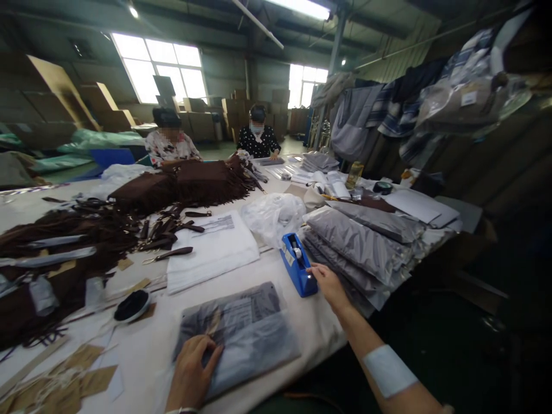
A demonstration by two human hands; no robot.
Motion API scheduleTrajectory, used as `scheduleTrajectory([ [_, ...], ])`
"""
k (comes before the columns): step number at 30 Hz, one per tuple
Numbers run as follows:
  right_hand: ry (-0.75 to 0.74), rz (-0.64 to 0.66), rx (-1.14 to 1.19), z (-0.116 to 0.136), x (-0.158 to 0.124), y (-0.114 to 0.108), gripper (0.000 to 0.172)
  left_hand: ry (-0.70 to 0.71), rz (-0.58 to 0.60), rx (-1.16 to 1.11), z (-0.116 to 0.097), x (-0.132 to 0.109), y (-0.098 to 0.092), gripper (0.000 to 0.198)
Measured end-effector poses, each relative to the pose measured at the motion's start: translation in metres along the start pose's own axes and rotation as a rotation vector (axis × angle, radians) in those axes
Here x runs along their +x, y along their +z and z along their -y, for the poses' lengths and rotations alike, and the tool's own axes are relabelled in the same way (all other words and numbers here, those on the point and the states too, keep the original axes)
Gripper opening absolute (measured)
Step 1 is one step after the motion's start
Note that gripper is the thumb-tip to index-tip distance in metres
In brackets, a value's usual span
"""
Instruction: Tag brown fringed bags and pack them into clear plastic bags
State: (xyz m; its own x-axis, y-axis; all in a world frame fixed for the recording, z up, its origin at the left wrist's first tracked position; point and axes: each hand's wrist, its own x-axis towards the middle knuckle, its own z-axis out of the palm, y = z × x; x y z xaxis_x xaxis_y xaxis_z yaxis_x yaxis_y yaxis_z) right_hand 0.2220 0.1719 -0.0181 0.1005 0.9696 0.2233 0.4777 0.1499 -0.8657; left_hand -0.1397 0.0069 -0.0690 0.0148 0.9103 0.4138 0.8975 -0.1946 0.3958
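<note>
Standing at a long work table. Left hand lies palm-down on the near left corner of a flat bagged grey garment, fingers bent and pressing on the plastic, nothing held. The bag lies square in front of the body, long axis across the table, right end turned slightly away. Right hand is stretched forward and out, fingers loosely spread and empty, fingertips at the near right flank of a blue tape dispenser; whether touching or just short, cannot tell. The dispenser stands just beyond the bag's far right corner, long axis running away from the body, tape roll toward the far end. It is to the right of the bag, so the right hand is much the nearer; the left is well apart from it, with the bag between. Just right of the dispenser is a stack of bagged grey garments; behind it a crumpled white plastic bag. Brown fringed pieces cover the left and middle. Two co-workers sit at the far end
</note>
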Motion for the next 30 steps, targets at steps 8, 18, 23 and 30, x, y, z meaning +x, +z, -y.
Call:
scheduleTrajectory([
  [8,-0.006,-0.18,-0.04,-0.018,-0.043,-0.007,0.029,0.007,-0.014,0.0,-0.001,0.002,-0.001,0.031],
  [18,-0.064,-0.025,0.073,0.007,-0.009,-0.002,0.047,-0.046,0.028,-0.036,0.0,0.0,0.002,0.032],
  [23,0.034,-0.14,0.073,-0.009,-0.037,-0.002,0.057,-0.051,0.043,-0.039,0.003,-0.001,0.004,0.028],
  [30,-0.022,-0.033,0.008,-0.002,-0.052,-0.009,0.067,-0.099,0.092,-0.071,0.001,-0.001,0.002,0.023],
])
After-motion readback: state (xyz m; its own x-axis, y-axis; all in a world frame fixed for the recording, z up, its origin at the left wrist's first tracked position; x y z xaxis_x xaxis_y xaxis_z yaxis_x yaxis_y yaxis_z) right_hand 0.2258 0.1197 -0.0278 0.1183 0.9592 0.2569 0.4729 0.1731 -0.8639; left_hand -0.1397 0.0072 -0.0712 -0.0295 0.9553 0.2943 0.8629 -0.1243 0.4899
